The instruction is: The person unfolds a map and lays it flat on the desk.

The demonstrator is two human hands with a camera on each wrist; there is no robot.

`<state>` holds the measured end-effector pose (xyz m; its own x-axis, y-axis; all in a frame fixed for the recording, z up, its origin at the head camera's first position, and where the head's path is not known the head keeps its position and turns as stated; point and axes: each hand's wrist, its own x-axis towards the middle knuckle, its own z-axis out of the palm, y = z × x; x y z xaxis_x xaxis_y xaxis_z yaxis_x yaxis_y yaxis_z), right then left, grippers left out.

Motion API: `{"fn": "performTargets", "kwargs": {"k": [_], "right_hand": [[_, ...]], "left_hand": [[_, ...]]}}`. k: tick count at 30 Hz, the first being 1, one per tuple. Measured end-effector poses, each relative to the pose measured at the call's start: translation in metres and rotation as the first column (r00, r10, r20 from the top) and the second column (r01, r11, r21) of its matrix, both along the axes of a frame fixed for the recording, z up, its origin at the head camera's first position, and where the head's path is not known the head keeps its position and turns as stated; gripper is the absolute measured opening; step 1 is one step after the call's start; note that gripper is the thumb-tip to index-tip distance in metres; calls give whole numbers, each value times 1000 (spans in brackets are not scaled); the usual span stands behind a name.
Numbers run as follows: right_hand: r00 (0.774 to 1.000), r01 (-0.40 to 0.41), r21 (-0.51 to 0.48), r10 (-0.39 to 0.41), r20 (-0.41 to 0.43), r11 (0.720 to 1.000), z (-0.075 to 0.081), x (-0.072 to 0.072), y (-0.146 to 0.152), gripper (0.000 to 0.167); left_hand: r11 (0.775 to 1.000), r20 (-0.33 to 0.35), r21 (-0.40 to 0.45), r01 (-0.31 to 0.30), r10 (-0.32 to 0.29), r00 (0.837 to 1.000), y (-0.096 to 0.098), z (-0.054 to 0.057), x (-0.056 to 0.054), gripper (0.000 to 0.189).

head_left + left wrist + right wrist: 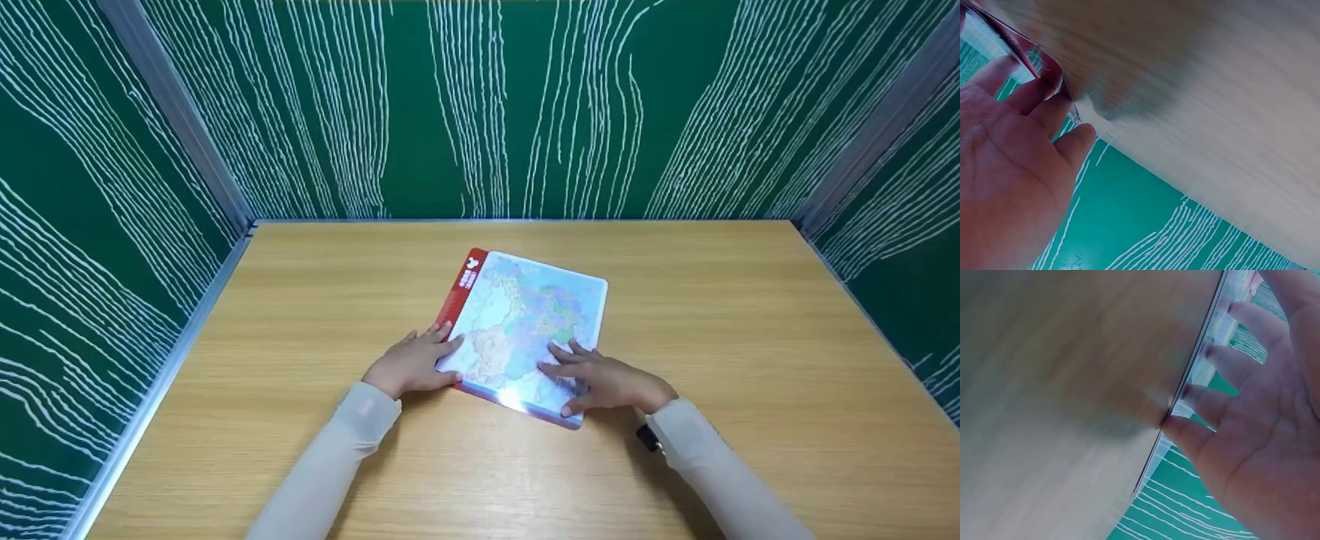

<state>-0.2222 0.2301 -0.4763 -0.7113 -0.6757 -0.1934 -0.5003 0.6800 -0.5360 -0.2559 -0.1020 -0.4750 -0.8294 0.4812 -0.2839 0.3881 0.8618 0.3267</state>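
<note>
A flat, rounded-corner map board [517,311] lies at a slant on the table, its pale surface printed with a coloured map. Down its left side runs a red strip [454,300] with white lettering and a logo. My left hand [411,364] rests on the lower left edge, thumb and fingers spread. On the lower right part lies my right hand [611,381], its fingers spread over the map. Seen from the left wrist, the left fingers [1033,95] touch the board's red edge. From the right wrist, the right fingertips [1207,349] touch the thin board edge.
The wooden table [300,300] carries the board near its middle. Green panels with white wavy lines [480,112] stand behind it and at both sides, with grey metal posts [180,112] at the corners. A small black object [648,438] shows under the right wrist.
</note>
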Motion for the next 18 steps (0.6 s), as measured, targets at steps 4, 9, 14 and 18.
{"fn": "performTargets", "kwargs": {"k": [4,9,14,18], "right_hand": [[997,50,8,-50,56,999,3,-2,0,73],[990,90,13,-90,107,996,5,-5,1,72],[984,107,13,-108,142,994,5,-10,3,71],[981,104,12,-104,162,995,3,-15,4,71]], "left_hand": [[1000,4,-17,-15,15,1000,2,0,2,77],[999,10,-22,-29,30,1000,5,1,5,78],[999,5,-30,-42,42,999,7,3,8,78],[998,-4,-40,-46,46,999,9,3,10,78]]}}
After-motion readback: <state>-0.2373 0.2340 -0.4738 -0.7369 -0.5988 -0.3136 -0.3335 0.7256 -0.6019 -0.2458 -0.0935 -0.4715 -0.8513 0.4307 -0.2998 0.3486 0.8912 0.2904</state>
